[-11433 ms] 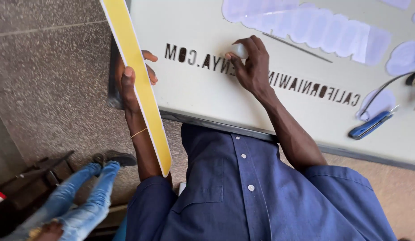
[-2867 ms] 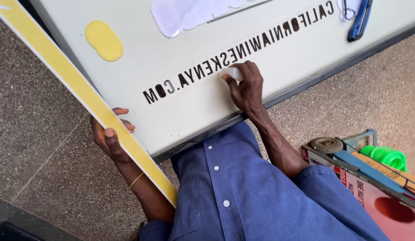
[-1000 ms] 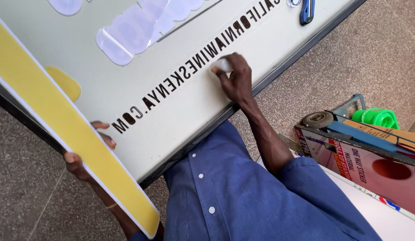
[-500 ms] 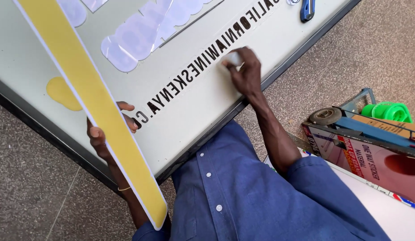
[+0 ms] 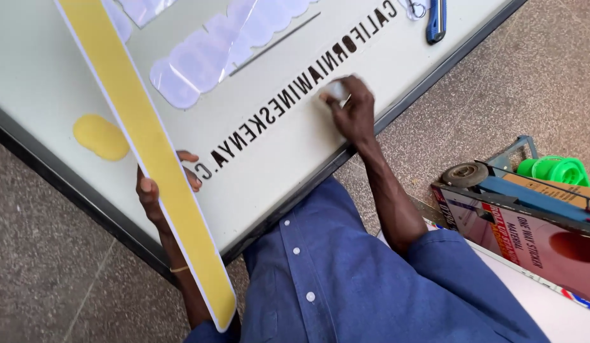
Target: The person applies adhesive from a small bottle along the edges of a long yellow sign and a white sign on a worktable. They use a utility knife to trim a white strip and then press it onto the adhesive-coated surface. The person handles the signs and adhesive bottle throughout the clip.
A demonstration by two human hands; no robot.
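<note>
Rubbing lettering (image 5: 295,95) w/ right hand (image 5: 352,111)

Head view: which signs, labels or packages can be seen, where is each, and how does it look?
Sign board: on the table, pale, with one row of black letters.
Yellow strip: long, white-edged, in the left hand.
Red-and-white printed box: lower right, on the floor.

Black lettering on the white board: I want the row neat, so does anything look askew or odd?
The black lettering runs straight. One odd spot: its last characters vanish behind the long yellow strip held by the left hand.
</note>
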